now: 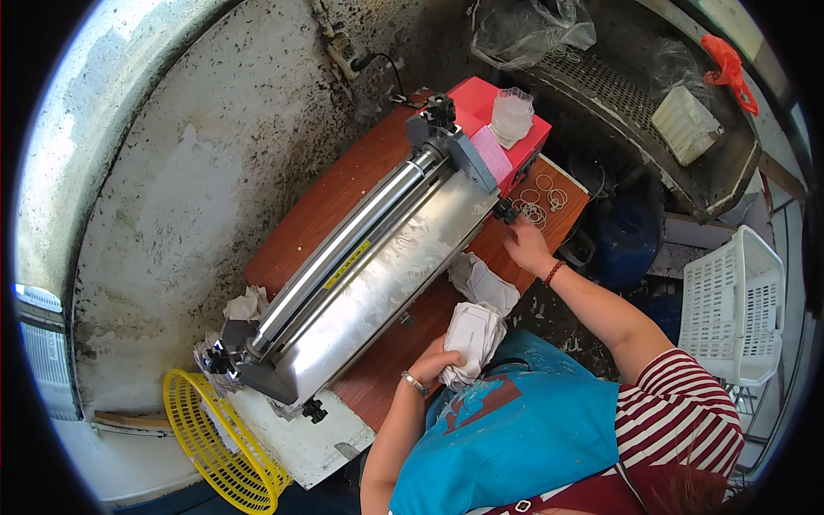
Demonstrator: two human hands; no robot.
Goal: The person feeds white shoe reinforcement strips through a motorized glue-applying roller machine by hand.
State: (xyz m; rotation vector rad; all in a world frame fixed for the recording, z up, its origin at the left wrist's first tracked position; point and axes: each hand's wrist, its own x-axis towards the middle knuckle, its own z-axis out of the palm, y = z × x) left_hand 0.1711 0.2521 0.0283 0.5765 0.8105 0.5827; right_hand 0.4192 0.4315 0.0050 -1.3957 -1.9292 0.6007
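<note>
My left hand (435, 361) is closed round the lower edge of a stack of white paper slips (475, 336), held just above the blue apron (515, 412). More crumpled white paper (482, 283) lies on the table behind the stack. My right hand (528, 246) is at the table's right side with its fingers curled together. Its fingertips are beside a black knob (505, 211) of the roller machine (378, 249) and close to several loose rubber bands (541, 202). What those fingers grip, if anything, is too small to make out.
The machine has steel rollers and a red housing (468, 99), with a clear plastic cup (512, 116) and a pink pad (490, 154) on top. A yellow basket (227, 446) stands at lower left, a white crate (730, 309) at right. A dark metal bench (601, 103) is behind.
</note>
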